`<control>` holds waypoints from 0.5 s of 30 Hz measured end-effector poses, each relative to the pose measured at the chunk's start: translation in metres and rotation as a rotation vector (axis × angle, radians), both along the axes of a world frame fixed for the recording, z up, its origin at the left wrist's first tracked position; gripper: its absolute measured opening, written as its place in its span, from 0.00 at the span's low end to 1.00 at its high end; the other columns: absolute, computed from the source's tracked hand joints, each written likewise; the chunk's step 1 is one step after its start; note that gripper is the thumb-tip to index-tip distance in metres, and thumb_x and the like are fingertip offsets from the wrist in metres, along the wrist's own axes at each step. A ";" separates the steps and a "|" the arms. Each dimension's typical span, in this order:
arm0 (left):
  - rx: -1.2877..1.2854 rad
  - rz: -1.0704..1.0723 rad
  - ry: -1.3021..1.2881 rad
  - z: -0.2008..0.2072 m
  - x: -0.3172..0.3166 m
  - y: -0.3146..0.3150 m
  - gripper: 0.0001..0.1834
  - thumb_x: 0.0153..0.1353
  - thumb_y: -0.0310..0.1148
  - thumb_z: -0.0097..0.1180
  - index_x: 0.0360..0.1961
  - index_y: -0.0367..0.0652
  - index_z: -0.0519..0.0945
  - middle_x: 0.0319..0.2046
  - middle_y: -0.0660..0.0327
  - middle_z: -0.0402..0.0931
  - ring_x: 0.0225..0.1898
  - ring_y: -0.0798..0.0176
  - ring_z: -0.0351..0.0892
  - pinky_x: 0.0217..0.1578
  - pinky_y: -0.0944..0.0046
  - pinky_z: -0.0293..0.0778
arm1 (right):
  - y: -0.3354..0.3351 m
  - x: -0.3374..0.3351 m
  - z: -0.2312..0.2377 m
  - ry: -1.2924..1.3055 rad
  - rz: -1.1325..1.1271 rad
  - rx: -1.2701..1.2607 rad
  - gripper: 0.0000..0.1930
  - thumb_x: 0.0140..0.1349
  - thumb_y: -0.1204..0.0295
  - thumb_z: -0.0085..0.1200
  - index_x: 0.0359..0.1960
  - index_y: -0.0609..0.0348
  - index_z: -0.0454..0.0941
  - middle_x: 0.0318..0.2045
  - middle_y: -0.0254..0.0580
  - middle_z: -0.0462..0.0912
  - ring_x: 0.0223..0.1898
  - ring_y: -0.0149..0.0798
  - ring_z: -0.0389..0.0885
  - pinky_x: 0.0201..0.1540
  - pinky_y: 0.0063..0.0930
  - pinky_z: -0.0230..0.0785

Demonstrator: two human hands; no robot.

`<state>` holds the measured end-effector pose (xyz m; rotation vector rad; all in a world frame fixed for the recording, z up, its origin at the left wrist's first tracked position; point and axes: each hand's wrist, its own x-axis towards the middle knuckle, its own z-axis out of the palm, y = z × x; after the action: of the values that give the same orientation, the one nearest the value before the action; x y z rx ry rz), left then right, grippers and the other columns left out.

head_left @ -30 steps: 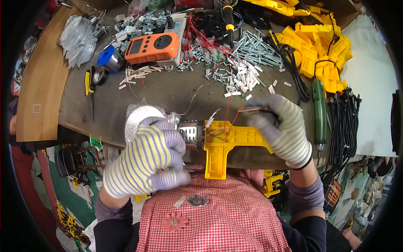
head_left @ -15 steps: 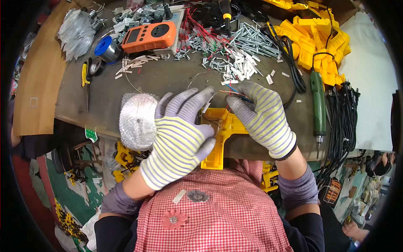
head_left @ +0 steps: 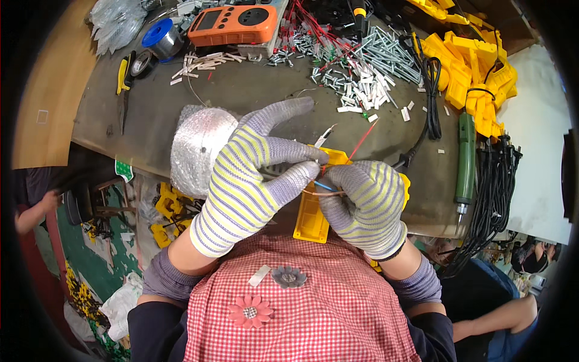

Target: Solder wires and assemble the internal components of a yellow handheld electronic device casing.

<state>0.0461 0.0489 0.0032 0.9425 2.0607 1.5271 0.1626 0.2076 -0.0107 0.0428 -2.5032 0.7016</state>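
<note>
Over a yellow plastic housing [head_left: 311, 218] at the table's front edge, both my gloved hands work close together on thin wires. My left hand [head_left: 244, 178] pinches thumb and finger on a wire end, hidden between the tips; another finger stretches forward. My right hand [head_left: 369, 202] has its fingers closed on a blue wire [head_left: 324, 186] and a brown wire [head_left: 319, 193], which stick out toward the left thumb. A red wire [head_left: 363, 140] rises from between the hands. Just beyond the fingers lies a white-sleeved wire [head_left: 324, 136]. The gloves cover much of the housing.
Left of my left hand sits a bubble-wrap roll [head_left: 202, 148]. Farther back are yellow-handled cutters [head_left: 123, 90], a solder spool [head_left: 163, 39], an orange meter [head_left: 232, 25] and screws [head_left: 386, 57]. At right stand a green electric screwdriver [head_left: 465, 160], black cords [head_left: 494, 193] and yellow housings [head_left: 476, 78].
Both hands have drawn together over the housing. My right hand brought the blue and brown wires nearer me, and my left thumb and finger have closed in a pinch. The view has shifted slightly.
</note>
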 end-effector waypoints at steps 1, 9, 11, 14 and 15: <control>-0.001 0.002 -0.001 -0.001 -0.001 0.000 0.12 0.54 0.30 0.65 0.41 0.43 0.90 0.62 0.50 0.75 0.52 0.60 0.80 0.53 0.62 0.71 | -0.001 -0.001 -0.002 -0.008 -0.003 -0.005 0.08 0.51 0.65 0.64 0.30 0.51 0.80 0.19 0.39 0.79 0.21 0.47 0.80 0.26 0.41 0.71; 0.061 -0.029 0.056 -0.007 -0.003 0.000 0.11 0.54 0.30 0.67 0.39 0.42 0.90 0.61 0.49 0.76 0.45 0.62 0.80 0.45 0.64 0.71 | -0.001 -0.003 -0.005 -0.007 0.007 -0.025 0.09 0.47 0.64 0.64 0.28 0.51 0.80 0.18 0.38 0.78 0.20 0.47 0.79 0.24 0.42 0.70; 0.053 -0.037 0.082 -0.007 -0.004 -0.001 0.11 0.53 0.30 0.67 0.39 0.42 0.90 0.60 0.49 0.76 0.47 0.60 0.80 0.47 0.63 0.72 | 0.000 -0.003 -0.004 -0.053 0.026 -0.016 0.09 0.47 0.64 0.65 0.28 0.51 0.80 0.17 0.38 0.78 0.20 0.47 0.79 0.24 0.42 0.70; 0.067 -0.079 0.203 -0.008 -0.011 0.003 0.10 0.51 0.30 0.67 0.37 0.41 0.89 0.59 0.48 0.76 0.51 0.55 0.79 0.51 0.59 0.72 | 0.006 -0.001 0.006 -0.088 0.080 -0.003 0.09 0.47 0.65 0.66 0.28 0.50 0.81 0.17 0.36 0.77 0.19 0.45 0.78 0.23 0.41 0.69; 0.083 -0.112 0.295 -0.008 -0.013 0.004 0.10 0.50 0.29 0.68 0.35 0.41 0.89 0.59 0.48 0.76 0.54 0.52 0.78 0.53 0.57 0.72 | 0.013 0.004 0.008 -0.064 0.053 0.020 0.10 0.46 0.65 0.67 0.30 0.49 0.82 0.17 0.36 0.77 0.19 0.44 0.78 0.23 0.40 0.69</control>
<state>0.0333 0.0533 -0.0051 1.3617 2.1089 1.4998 0.1665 0.2204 -0.0030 0.0955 -2.5790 0.7095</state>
